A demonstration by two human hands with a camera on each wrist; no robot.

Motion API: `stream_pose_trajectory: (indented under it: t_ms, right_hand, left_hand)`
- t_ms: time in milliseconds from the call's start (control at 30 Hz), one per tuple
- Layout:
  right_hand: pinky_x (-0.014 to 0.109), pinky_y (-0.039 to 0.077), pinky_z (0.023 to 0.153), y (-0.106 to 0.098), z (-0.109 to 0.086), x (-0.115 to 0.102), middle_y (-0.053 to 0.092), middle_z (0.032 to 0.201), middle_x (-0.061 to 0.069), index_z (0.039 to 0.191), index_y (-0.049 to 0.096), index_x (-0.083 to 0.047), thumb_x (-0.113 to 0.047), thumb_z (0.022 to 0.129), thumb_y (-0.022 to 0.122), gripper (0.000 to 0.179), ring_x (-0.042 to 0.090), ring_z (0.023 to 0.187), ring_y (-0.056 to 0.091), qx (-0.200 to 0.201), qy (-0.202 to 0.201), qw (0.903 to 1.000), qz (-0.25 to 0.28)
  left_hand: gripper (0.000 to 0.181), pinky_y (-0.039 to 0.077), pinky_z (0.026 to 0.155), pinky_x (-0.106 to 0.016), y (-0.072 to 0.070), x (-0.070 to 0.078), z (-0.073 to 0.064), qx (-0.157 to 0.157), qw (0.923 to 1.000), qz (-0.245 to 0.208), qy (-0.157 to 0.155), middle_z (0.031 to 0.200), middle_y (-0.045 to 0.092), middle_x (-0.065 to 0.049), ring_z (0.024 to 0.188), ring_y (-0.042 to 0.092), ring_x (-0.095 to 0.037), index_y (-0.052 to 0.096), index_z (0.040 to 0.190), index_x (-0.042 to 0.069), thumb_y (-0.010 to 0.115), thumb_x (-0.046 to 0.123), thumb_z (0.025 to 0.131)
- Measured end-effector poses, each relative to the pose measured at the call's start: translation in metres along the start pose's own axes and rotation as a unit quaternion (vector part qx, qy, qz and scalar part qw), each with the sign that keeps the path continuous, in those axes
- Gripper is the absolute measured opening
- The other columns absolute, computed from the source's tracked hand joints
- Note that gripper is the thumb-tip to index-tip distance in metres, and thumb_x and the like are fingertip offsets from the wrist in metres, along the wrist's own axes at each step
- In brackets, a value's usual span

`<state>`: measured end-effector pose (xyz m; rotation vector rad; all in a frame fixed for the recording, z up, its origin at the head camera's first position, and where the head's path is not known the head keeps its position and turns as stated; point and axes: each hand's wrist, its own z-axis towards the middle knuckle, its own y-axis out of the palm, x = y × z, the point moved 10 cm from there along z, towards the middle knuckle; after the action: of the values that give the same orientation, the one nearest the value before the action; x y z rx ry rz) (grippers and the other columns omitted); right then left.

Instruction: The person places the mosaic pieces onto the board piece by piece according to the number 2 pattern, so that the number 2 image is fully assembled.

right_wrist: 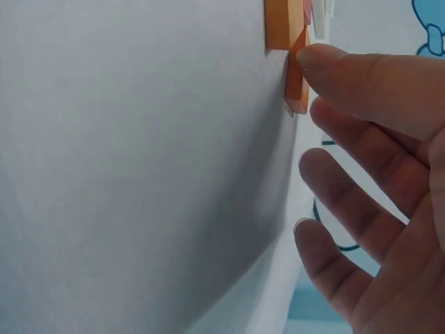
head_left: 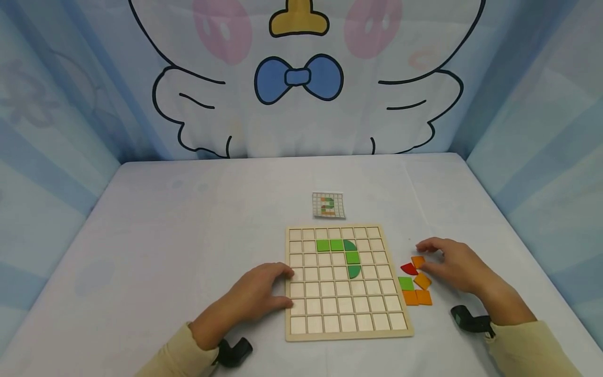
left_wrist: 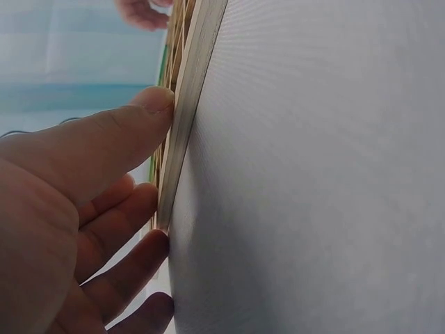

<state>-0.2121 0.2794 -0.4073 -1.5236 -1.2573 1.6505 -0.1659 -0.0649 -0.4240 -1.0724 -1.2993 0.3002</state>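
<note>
A wooden grid board [head_left: 348, 303] lies on the table. Light green squares [head_left: 352, 257] and dark green curved tiles [head_left: 354, 271] fill a few of its cells in a hook shape. At the board's left edge my left hand [head_left: 256, 293] rests, thumb and fingertips against the rim, as the left wrist view also shows. My right hand [head_left: 459, 264] is over the loose tiles, fingers spread and loosely bent. Its thumb tip is right at an orange square tile [head_left: 417, 261], seen edge-on in the right wrist view as an orange block [right_wrist: 297, 87].
Beside the board's right edge lie a red curved tile [head_left: 409, 269], a green square [head_left: 406, 284] and several orange squares [head_left: 423, 297]. A small pattern card [head_left: 328, 204] with a grid figure lies behind the board. A printed curtain [head_left: 301, 120] rises behind the table [head_left: 165, 235].
</note>
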Motion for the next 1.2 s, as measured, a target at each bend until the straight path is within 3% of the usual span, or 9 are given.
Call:
stream_pose_trajectory:
  t_ms: [533, 1200]
  right_hand:
    - [0.058, 0.049, 0.091, 0.003, 0.011, -0.009, 0.067, 0.103, 0.010, 0.110, 0.069, -0.003, -0.011, 0.088, 0.074, 0.024, 0.034, 0.097, 0.058, -0.001, -0.009, 0.9998, -0.019]
    - [0.057, 0.050, 0.093, 0.009, 0.021, -0.019, 0.068, 0.105, 0.013, 0.112, 0.067, 0.001, -0.013, 0.088, 0.076, 0.029, 0.035, 0.098, 0.059, -0.025, 0.000, 0.9990, -0.036]
  left_hand:
    - [0.051, 0.045, 0.103, -0.048, 0.000, 0.001, -0.001, 0.004, 1.0000, 0.001, 0.001, 0.121, 0.064, -0.006, 0.121, 0.057, -0.030, 0.063, 0.121, 0.006, 0.087, 0.020, 0.079]
    - [0.051, 0.045, 0.103, -0.048, 0.000, 0.001, -0.001, 0.004, 1.0000, 0.001, 0.004, 0.121, 0.065, -0.006, 0.122, 0.057, -0.030, 0.063, 0.121, 0.005, 0.087, 0.021, 0.079]
